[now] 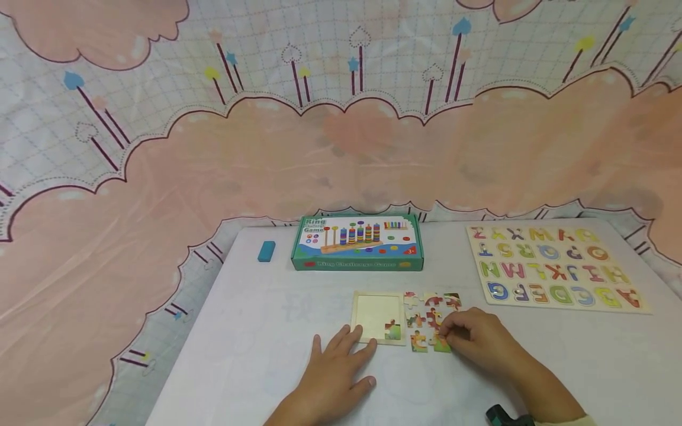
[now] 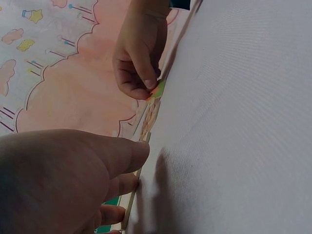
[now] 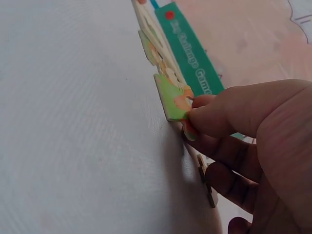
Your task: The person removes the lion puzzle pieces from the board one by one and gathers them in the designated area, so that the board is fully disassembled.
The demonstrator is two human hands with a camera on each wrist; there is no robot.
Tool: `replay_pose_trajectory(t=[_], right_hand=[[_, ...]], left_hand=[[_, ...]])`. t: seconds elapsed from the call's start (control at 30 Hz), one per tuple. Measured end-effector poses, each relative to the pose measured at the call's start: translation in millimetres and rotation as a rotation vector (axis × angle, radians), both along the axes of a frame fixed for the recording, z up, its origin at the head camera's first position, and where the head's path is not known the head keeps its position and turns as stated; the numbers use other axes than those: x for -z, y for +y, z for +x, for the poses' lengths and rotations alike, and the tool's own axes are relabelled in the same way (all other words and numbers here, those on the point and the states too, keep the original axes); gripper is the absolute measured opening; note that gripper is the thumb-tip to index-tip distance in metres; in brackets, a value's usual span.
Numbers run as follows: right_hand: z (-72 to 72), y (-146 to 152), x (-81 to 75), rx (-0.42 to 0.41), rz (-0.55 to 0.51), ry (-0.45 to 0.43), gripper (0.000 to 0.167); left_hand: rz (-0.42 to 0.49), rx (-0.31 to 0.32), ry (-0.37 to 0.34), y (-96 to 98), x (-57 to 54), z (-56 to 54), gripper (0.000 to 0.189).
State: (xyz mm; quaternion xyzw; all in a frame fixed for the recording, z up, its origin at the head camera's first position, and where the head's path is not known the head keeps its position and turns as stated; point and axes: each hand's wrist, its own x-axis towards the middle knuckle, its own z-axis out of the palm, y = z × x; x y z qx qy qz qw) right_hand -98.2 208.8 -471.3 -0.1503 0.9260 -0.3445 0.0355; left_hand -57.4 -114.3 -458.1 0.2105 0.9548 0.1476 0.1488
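Observation:
My right hand (image 1: 479,337) pinches a green-and-orange jigsaw puzzle piece (image 3: 170,97) between thumb and fingers, at the lower right of the loose pieces. Several other puzzle pieces (image 1: 418,341) lie in loose rows on the white table, beside a square wooden puzzle frame (image 1: 379,294). Inside that frame, one piece (image 1: 393,330) sits in the lower right corner. My left hand (image 1: 335,376) has its fingers spread, and the fingertips touch the frame's near left edge. In the left wrist view, the held piece is partly hidden by the right hand's fingers.
Behind the frame stands a green ring game box (image 1: 357,263), with a small blue block (image 1: 266,251) to its left. A wooden alphabet board (image 1: 559,305) lies at the right. A patterned cloth (image 1: 373,160) hangs behind the table (image 1: 240,355).

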Motion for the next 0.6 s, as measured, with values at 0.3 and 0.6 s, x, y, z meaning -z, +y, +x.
replay_pose_trajectory(t=[0.3,0.6], right_hand=[[1.6,-2.3,1.6,0.015,0.103,0.095,0.027],[0.8,-3.1,2.1,0.032,0.132,0.128,0.029]], left_hand=[[0.003,0.003,0.013,-0.4,1.7,0.4,0.062],[0.008,0.004,0.023,0.0,1.7,1.0,0.061]])
